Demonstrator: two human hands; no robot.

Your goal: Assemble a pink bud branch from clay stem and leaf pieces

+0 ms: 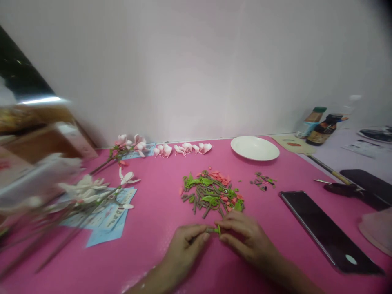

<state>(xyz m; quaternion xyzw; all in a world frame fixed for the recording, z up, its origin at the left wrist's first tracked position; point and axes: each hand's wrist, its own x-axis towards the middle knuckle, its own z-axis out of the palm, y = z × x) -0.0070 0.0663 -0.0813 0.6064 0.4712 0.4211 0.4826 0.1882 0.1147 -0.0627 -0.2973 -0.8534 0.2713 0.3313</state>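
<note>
Low over the pink table, my left hand [188, 245] pinches a short brown stem piece [210, 230] between thumb and fingers. At the stem's right end sits a small green piece [218, 229], which the fingertips of my right hand [243, 234] grip. The two pieces meet end to end; whether they are fully joined I cannot tell. Just beyond my hands lies a loose pile of brown stem pieces [200, 199], with green leaf parts [191, 181] and coral pink bits [219, 177] mixed in.
A white plate [255, 148] and a row of pale pink petals [183, 149] lie at the back. Artificial flowers [88, 190] rest on blue cards [107, 232] at left. A smaller pile [263, 181], a phone [327, 232] and a dark bottle [324, 130] are at right.
</note>
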